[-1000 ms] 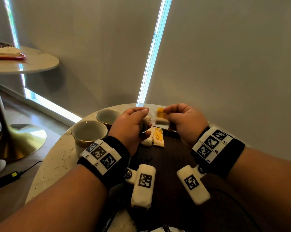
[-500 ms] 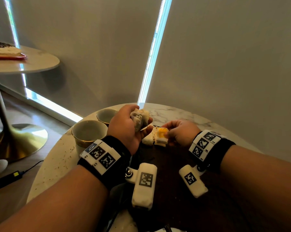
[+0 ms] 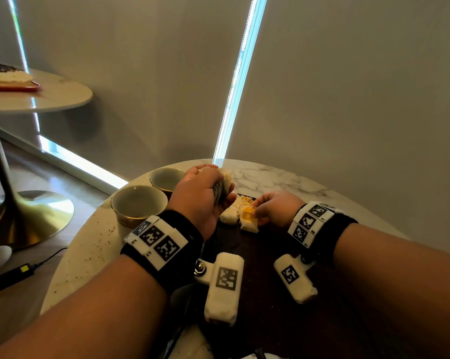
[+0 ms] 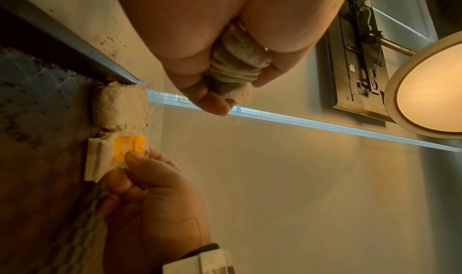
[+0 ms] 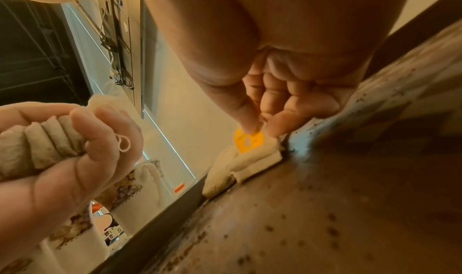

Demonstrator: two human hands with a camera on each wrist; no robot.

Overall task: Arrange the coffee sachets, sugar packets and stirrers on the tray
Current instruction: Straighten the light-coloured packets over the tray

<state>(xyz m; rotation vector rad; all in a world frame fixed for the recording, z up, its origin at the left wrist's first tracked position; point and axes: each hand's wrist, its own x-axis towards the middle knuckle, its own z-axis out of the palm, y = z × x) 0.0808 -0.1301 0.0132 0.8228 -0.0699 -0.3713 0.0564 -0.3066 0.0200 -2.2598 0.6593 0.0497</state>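
Observation:
My left hand (image 3: 220,189) grips a bundle of several pale sachets (image 3: 225,181) above the far edge of the dark tray (image 3: 257,250). In the left wrist view the bundle (image 4: 237,64) is squeezed between thumb and fingers. My right hand (image 3: 257,211) pinches a sachet with a yellow tag (image 3: 247,216) that lies at the tray's far edge, thumb and forefinger on the tag (image 5: 250,141). One more pale sachet (image 3: 230,213) lies just left of it, touching it, against the tray rim (image 4: 120,106). No sugar packets or stirrers show.
Two empty cups (image 3: 138,203) (image 3: 164,177) stand on the round marble table (image 3: 89,255), left of the tray. A second round table (image 3: 37,94) stands at the far left. A cable with a box (image 3: 11,275) lies on the floor.
My right hand has come down from in front of me with the yellow-tag sachet onto the tray's far edge. My left hand has lifted its bundle slightly, away from the right hand.

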